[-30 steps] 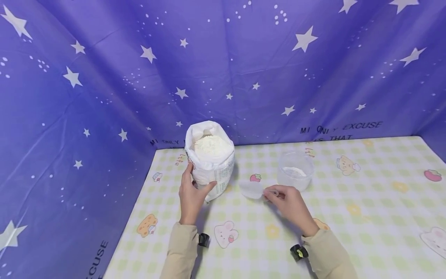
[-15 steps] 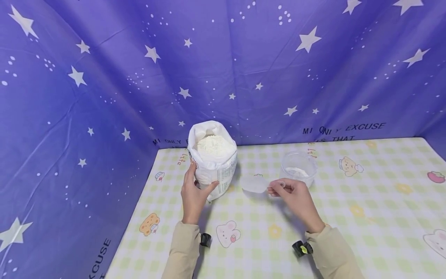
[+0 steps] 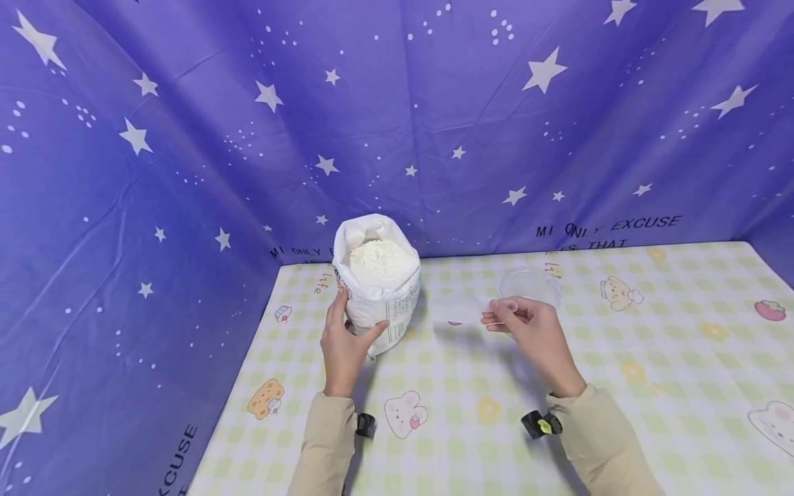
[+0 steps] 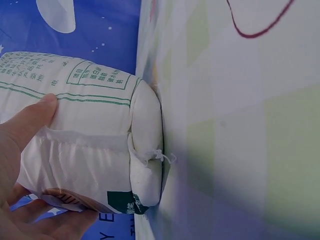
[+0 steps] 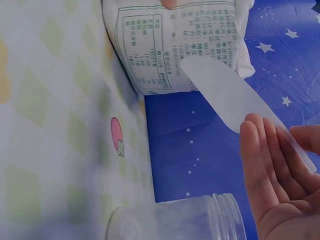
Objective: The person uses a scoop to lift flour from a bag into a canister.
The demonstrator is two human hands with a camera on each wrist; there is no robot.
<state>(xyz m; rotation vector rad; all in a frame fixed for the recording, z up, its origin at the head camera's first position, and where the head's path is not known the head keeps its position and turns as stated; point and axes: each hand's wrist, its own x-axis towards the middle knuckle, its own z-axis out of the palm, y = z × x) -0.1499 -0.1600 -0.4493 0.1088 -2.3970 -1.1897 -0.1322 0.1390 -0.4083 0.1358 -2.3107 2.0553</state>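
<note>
A white bag [image 3: 397, 306] stands upright on the table, its top rolled open on white powder [image 3: 381, 258] that looks like flour. My left hand [image 3: 344, 351] holds the bag's near left side, thumb in front and fingers round the other side; its green-printed wall [image 4: 95, 117] shows in the left wrist view. Between thumb and fingers, my right hand [image 3: 538, 337] pinches the handle of a translucent plastic scoop [image 5: 220, 92], raised above the table with its blade toward the bag. Behind that hand stands a clear plastic jar [image 3: 530, 279], partly hidden.
A green-and-white checked cloth [image 3: 446, 441] with cartoon prints covers the table. Blue star-patterned curtains [image 3: 372, 117] hang behind the table and along its left side, close behind the bag.
My right hand has lifted the scoop and moved slightly away from me and to the right, now covering more of the jar. My left hand keeps its hold on the bag.
</note>
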